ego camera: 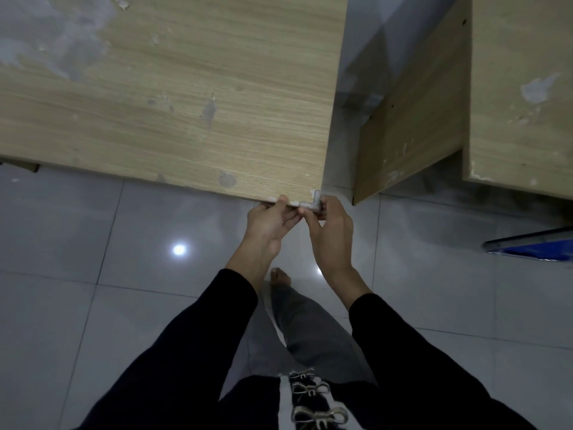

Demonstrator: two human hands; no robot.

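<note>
Right hand (330,232) pinches corner guard (313,203), left hand (271,223) grips table edge (217,189).

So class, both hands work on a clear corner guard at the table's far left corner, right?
No. The head view shows the left hand and right hand on the corner guard at the near right corner of the table, not far left.

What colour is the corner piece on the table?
Pale whitish-grey, the corner piece shows best in the head view.
</note>
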